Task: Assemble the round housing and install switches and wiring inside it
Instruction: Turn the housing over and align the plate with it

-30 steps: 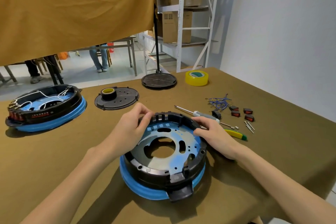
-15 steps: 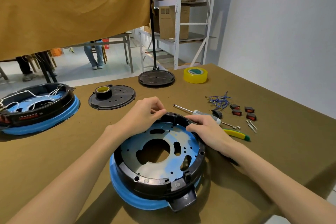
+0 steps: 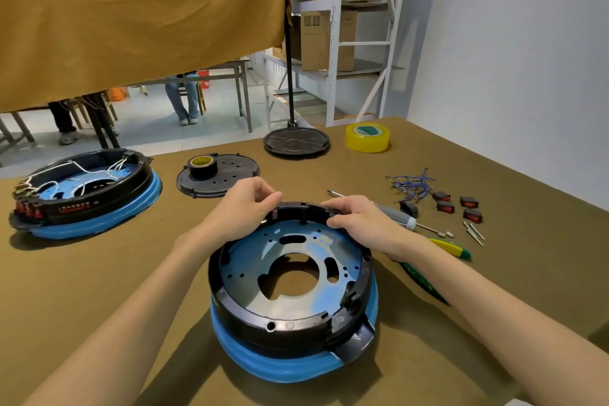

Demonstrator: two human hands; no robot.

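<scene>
While both hands sit on the far rim of the round housing (image 3: 291, 293), fingertip contact is hard to read: left hand (image 3: 242, 208) fingers curled, pinching the rim; right hand (image 3: 362, 222) fingers curled over it. Housing is mid-table, near edge. Right of it: switches (image 3: 453, 206), blue wiring (image 3: 412, 184), screwdriver (image 3: 392, 212) partly hidden by the right hand.

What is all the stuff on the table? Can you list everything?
Round housing: 1, black and blue, centre front.
Wired housing: 1, black and blue, far left.
Black discs: 2, behind the hands.
Black tape: 1, on the left disc.
Yellow tape: 1, back right.
Switches: 5, black and red, right.
Wires: 1 bundle, blue, right.
Screwdriver: 1, grey, right.
Left hand: on the rim.
Right hand: on the rim.
</scene>
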